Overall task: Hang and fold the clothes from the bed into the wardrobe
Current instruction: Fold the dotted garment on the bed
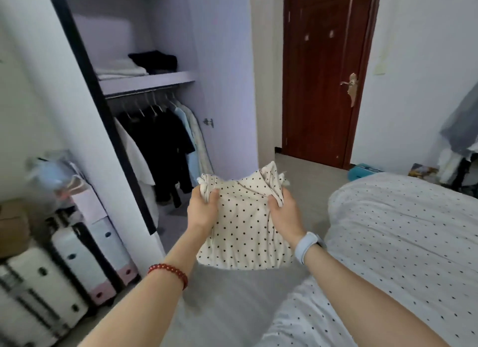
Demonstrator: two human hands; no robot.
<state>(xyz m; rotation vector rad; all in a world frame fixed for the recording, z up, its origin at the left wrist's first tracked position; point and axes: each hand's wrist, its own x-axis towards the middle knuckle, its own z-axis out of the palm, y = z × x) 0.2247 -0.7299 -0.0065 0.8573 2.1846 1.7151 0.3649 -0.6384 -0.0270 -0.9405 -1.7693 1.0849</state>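
My left hand and right hand, fingers clamped on cream black-dotted folded cotton garment, held level facing open white wardrobe, probably for shelf stack.

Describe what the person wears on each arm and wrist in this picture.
Both forearms are bare, with no sleeves in view. The left wrist carries a bracelet of round, glossy red beads. The right wrist carries a band with a pale blue-grey strap, like a watch or fitness tracker. No rings or gloves show on the hands.
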